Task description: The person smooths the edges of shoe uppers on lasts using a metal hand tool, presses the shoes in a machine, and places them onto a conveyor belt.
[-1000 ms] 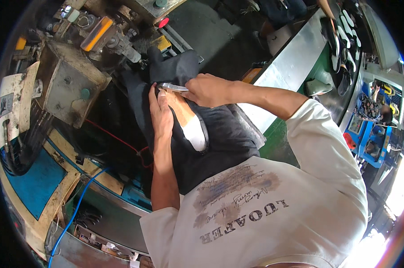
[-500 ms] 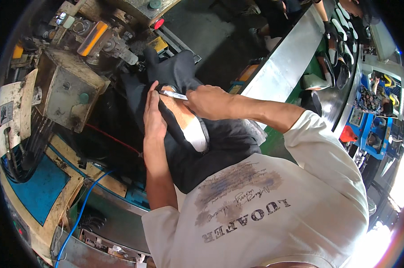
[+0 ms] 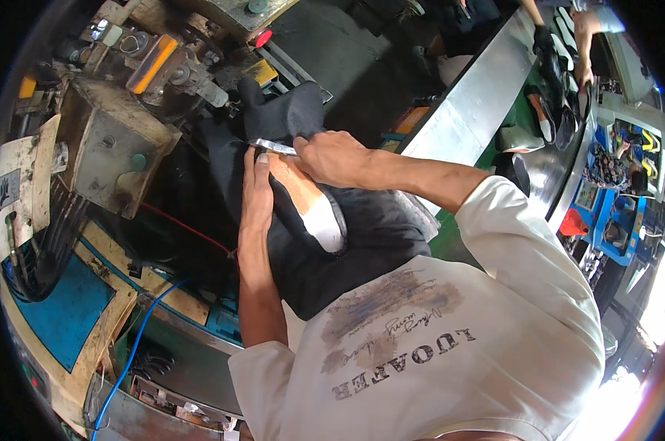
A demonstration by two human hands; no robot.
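On my dark-trousered lap lies a black shoe (image 3: 297, 188), its long tan and white bottom facing up. The white end points toward my body. My left hand (image 3: 256, 192) grips the shoe's left side near the far end, thumb along the edge. In my right hand (image 3: 334, 159) is a silver metal hand tool (image 3: 277, 147), shaped like pincers. It reaches across the tan far end of the shoe, its tip beside my left fingertips. My fist covers the rest of the tool, so whether its jaws grip anything cannot be made out.
A grimy machine (image 3: 116, 140) with an orange-striped part stands at the left, a blue hose (image 3: 135, 345) below it. To the right runs a metal-edged bench (image 3: 468, 95). Several shoes (image 3: 545, 121) lie beyond it, where another person's hands (image 3: 584, 70) are at work.
The silver tool and my right hand have shifted slightly left and farther out, over the shoe's far tip. My left hand has slid a little toward me. Another person's arm has come in at upper right.
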